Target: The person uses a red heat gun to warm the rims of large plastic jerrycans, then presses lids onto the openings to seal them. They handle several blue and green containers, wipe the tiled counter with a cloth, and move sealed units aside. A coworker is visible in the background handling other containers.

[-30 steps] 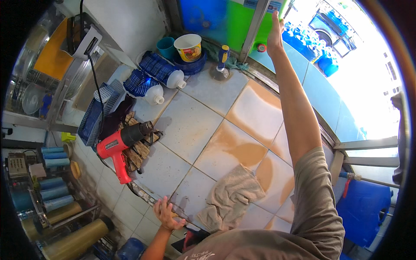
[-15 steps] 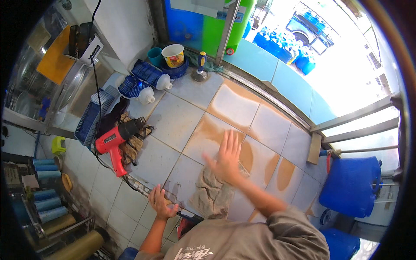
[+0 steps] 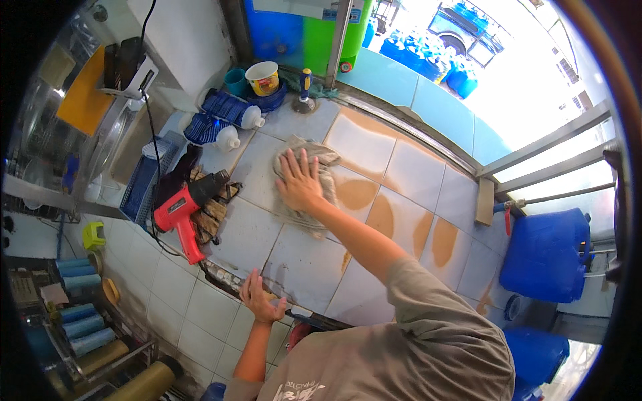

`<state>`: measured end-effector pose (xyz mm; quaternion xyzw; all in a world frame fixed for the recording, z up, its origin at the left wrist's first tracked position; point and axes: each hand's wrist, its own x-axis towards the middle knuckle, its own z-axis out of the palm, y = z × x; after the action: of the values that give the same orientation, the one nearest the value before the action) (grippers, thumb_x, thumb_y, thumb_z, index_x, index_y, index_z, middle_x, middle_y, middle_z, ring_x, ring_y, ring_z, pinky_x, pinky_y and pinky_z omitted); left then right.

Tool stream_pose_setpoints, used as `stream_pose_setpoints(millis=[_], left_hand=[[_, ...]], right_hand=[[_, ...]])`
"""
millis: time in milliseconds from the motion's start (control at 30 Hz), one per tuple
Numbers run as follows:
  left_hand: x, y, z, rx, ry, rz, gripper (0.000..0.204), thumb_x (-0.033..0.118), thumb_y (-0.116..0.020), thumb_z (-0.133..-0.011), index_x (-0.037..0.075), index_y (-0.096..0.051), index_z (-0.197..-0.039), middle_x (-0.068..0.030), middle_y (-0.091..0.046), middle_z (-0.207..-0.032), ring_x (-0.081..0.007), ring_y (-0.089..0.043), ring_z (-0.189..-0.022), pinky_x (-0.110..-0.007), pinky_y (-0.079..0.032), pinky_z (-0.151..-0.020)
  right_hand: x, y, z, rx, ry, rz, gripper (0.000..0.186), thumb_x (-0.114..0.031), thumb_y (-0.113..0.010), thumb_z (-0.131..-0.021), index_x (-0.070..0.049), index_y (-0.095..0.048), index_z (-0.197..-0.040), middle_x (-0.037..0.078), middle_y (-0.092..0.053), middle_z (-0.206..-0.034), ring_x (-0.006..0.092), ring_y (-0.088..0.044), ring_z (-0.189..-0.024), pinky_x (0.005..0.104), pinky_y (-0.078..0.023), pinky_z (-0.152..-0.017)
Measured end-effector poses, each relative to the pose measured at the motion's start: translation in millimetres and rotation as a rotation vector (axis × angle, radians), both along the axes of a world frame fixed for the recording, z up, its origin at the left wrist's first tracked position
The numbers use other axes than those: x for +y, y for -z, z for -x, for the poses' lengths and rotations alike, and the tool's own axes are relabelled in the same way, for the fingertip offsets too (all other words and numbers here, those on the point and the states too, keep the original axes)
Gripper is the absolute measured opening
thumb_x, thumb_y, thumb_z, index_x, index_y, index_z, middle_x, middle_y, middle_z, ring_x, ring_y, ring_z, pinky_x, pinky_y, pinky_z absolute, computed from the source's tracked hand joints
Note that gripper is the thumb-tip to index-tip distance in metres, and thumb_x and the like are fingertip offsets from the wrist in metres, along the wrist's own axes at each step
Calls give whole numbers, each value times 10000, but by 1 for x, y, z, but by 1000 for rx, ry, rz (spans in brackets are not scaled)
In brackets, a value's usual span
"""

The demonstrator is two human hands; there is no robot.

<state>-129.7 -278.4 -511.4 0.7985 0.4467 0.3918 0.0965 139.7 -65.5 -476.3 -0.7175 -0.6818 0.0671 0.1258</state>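
My right hand [image 3: 300, 184] lies flat with spread fingers on a crumpled grey-beige rag [image 3: 326, 159], pressing it against the tiled surface [image 3: 304, 257]. Brown wet patches [image 3: 358, 194] stain several tiles to the right of the rag. By the near edge of the tiles rests my left hand [image 3: 263, 301], its fingers stretched out and nothing seen in them. A red heat gun [image 3: 177, 210] with a black nozzle lies left of the rag, on top of a brownish bundle [image 3: 212, 217] whose kind I cannot make out.
Blue-wrapped bottles [image 3: 227, 108], a white tub [image 3: 262, 77] and a scraper-like tool with a yellow-blue handle [image 3: 305, 87] stand along the far side. A blue basket [image 3: 144, 190] sits at left. Blue jerrycans [image 3: 545, 257] stand at right. A black cord [image 3: 155, 134] hangs at left.
My right hand and the rag have moved away from me and to the left, wiping over brown patches near the middle. My left hand stays at the near edge.
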Motion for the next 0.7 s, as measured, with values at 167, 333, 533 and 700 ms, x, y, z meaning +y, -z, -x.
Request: stream_pose_setpoints(millis=[167, 333, 533, 700], left_hand=[[-1, 1, 0, -9, 4, 24, 832, 503, -619, -860, 33, -413, -1515, -236, -514, -1497, -402, -461, -1310, -532, -348, -1094], [-1, 1, 0, 40, 1, 27, 833, 507, -598, -871, 37, -401, -1530, -227, -521, -1489, -400, -468, -1285, -519, -355, -1091], [-1, 3, -1, 69, 20, -20, 812, 552, -542, -881, 40, -450, -1504, -209, -551, -1461, -371, -489, -1224, -513, -351, -1078], [1, 7, 0, 43, 39, -56, 798, 544, -539, -880, 31, -471, -1487, -191, -566, -1448, -364, -495, -1208, -514, -351, -1064]], right_hand=[[70, 21, -8, 47, -192, -28, 731, -556, -399, -1027, -122, -336, -1612, 107, -194, -1723, 363, -84, -1596, 588, -6, -1267], [64, 22, -199, -78, 49, -114, 733, -604, -427, -1007, -211, -340, -1620, 67, -243, -1713, 327, -112, -1598, 578, -53, -1271], [-124, -34, -358, -469, 670, 499, 756, -610, -287, -1056, -178, -177, -1667, 149, -112, -1730, 348, 6, -1603, 551, -4, -1271], [-137, -45, -322, -378, 512, 584, 710, -491, -334, -1082, 63, -424, -1517, 371, -217, -1629, 519, -78, -1555, 625, -42, -1251]])
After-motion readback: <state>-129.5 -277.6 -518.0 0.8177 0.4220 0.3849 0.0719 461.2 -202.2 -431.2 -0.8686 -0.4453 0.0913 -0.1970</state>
